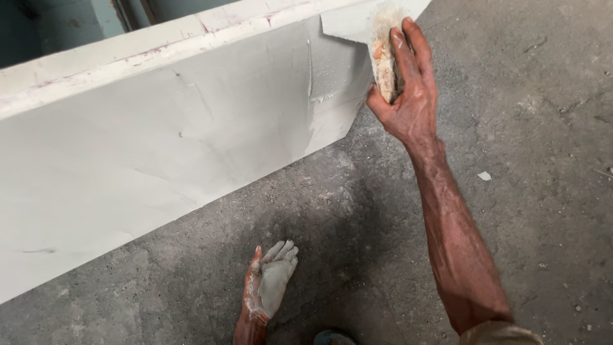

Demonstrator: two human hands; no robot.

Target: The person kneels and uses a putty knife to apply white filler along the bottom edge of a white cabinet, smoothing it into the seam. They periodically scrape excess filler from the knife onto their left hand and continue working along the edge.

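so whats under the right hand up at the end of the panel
A worn, paste-caked pad sits under the right hand, pressed against the end of the grey panel. The fingers cover much of the pad, and the panel surface behind it cannot be seen.

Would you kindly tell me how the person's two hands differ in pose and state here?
The right hand is raised, pressing a pale pad against the white panel; the left hand hangs low over the concrete floor, holding nothing. The right hand's fingers wrap the pad; the left hand's palm lies open, coated in grey-white paste. Both are bare.
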